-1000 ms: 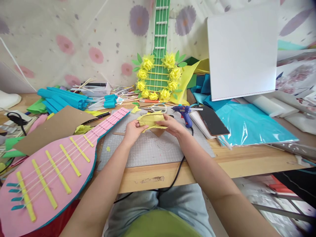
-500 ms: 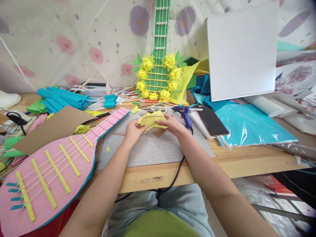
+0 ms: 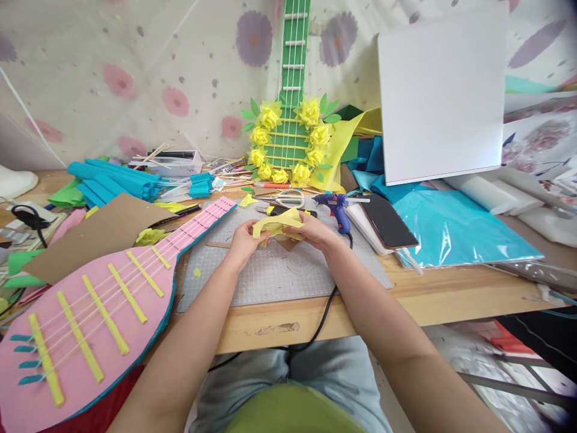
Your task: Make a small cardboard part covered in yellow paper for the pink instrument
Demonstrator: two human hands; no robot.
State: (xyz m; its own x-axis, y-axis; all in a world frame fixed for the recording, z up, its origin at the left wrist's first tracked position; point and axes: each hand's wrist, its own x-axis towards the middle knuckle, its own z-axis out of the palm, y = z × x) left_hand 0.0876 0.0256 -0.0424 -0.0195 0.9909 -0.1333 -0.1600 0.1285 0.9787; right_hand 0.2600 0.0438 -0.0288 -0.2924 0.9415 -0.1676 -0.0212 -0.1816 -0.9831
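Note:
Between my two hands, above the grey cutting mat, is a piece of yellow crepe paper [image 3: 276, 225], bowed up in an arch. My left hand [image 3: 246, 239] pinches its left end, and my right hand [image 3: 315, 231] grips the right end; some fingertips are hidden behind the paper. A small brown cardboard piece [image 3: 287, 245] lies on the cutting mat [image 3: 265, 279] just below. Behind the paper rest pliers with yellow and black handles [image 3: 274, 210] and a pair of scissors [image 3: 291, 197]. A blue glue gun [image 3: 336, 207] sits right of my right hand.
A pink paper guitar [image 3: 103, 307] fills the left. At the back stands a green guitar with yellow paper flowers [image 3: 288, 138]. A phone [image 3: 387, 221], a blue plastic-wrapped sheet [image 3: 460, 225] and a white board [image 3: 444, 96] are on the right. The glue gun's cord [image 3: 325, 313] hangs over the table edge.
The yellow paper has been turned and bent from a flatter shape into an arch. The pliers behind it have come into view. My hands stay in nearly the same place.

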